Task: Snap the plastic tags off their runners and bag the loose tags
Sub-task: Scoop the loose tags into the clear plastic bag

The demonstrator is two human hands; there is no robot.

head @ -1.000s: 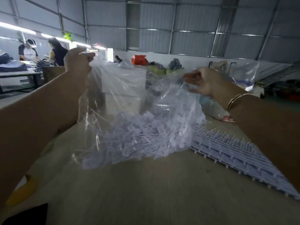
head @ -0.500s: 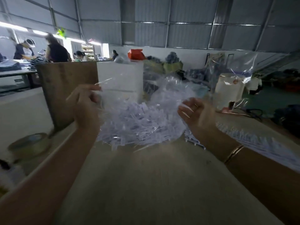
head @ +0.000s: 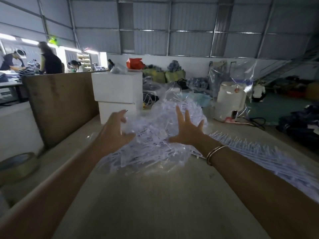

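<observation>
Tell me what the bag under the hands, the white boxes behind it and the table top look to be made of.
Bag: thin clear plastic film, glossy; it crinkles, glints and shows the white tags inside.
White boxes: probably foam or plain card, matte and unprinted; too dim to settle.
Table top: pale, dull and smooth, perhaps laminate or wood board; faint straight streaks are the only sign.

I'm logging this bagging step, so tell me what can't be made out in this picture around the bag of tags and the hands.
Head view:
- Left hand: motion-blurred; whether its grip closes on the clear bag is unclear.
- Right hand: palm faces away, so contact with the bag is hidden.
- Bag mouth: lost in crumpled, glaring film; open or closed is unclear.
- Tags on runners: blurred and cut off by the right forearm and frame edge.
- Tape roll: dim, cut by the left edge.
</observation>
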